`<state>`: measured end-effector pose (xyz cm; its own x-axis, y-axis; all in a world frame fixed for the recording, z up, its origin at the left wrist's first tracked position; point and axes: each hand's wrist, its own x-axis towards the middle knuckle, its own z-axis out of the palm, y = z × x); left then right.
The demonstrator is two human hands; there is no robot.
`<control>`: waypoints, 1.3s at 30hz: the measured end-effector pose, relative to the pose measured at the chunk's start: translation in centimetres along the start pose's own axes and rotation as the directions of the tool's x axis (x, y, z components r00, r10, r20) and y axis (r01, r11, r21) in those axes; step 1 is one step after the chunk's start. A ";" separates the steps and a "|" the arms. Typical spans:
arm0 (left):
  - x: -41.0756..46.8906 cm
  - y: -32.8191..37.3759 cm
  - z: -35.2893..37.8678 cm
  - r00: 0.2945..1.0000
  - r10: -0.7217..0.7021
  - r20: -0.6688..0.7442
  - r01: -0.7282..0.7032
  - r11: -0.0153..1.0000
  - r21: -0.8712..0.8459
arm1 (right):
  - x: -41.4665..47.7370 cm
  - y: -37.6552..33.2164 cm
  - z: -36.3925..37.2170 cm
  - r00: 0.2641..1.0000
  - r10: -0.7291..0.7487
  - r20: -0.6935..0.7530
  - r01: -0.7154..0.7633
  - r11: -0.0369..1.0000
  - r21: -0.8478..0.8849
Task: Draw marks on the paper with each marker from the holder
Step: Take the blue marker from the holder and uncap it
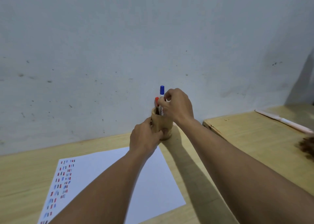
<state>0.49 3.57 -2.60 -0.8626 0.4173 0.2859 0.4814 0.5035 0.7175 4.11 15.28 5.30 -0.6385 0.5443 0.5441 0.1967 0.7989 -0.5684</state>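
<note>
The holder (161,123), a short wooden cup, stood near the back edge of the worktop (23,178), close to the wall and just past the far right corner of the paper (149,178). The left hand (144,138) was wrapped around the holder's lower left side, thumb across its front, steadying it on the worktop. The right hand (176,104) reached over the rim from the right, and its fingertips were pinched on the white barrel of the blue-capped marker (162,94), just above the mouth of the holder. That marker stood almost upright, cap at the top, its long axis running straight up out of the cup; a red-capped marker (156,100) sat lower beside it on the left, touching or nearly so, and something dark showed inside the rim that I could not make out. The relation that mattered was this vertical axis: the marker probably had to travel straight up along its own length to clear the rim before it could be carried toward the paper, which lay nearer the person and to the left. The right hand was plainly the nearer one for that lift. The paper already bore columns of short red, blue and dark strokes down its left edge, so the marking seemed well along. A pale pen (285,121) lay well apart on the neighbouring surface to the right.
</note>
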 end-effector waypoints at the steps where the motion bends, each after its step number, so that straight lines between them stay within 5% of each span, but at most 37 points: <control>1: 0.0 0.0 -0.1 1.000 -0.003 0.002 0.003 1.000 -0.002 | 0.1 -0.3 -0.4 1.000 -0.010 -0.021 0.010 1.000 0.011; 8: 0.3 -0.1 -2.6 0.999 -0.041 0.021 0.043 0.995 -0.092 | 0.2 -3.3 -3.2 0.989 -0.069 -0.132 0.080 0.994 0.075; 13: 0.8 0.2 -8.2 0.975 -0.163 -0.150 0.112 0.947 -0.302 | -0.4 -6.3 -4.6 0.990 -0.127 -0.064 0.135 0.980 0.144; 17: -0.2 1.8 -13.8 0.950 -0.311 0.017 0.227 0.656 -0.720 | -1.8 -9.0 -4.9 0.978 -0.184 0.094 0.160 0.962 0.219; 21: -2.1 2.8 -17.8 0.955 -0.260 0.146 0.259 0.481 -0.837 | -3.6 -10.9 -4.6 0.926 -0.224 0.303 0.138 0.950 0.281; 30: -5.7 1.8 -22.8 0.965 -0.257 0.056 0.195 0.558 -0.806 | -7.1 -14.0 -5.9 0.793 -0.219 0.569 -0.072 0.893 0.445; 32: -6.3 1.8 -23.9 0.961 -0.275 0.036 0.180 0.519 -0.836 | -7.5 -14.5 -6.4 0.710 -0.180 0.680 -0.292 0.804 0.518; 35: -6.8 1.6 -25.4 0.958 -0.288 0.009 0.146 0.458 -0.877 | -8.3 -14.8 -6.8 0.591 -0.246 0.769 -0.628 0.459 0.629; 39: -7.1 1.5 -26.3 0.963 -0.270 -0.004 0.110 0.407 -0.907 | -9.8 -15.4 -5.6 0.643 -0.299 0.705 -0.729 0.043 0.683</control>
<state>3.19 -18.54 13.14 -0.9613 0.2626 0.0839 -0.0402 -0.4348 0.8996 11.48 -0.92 12.21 -0.9940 -0.0686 0.0848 -0.0348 -0.5371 -0.8428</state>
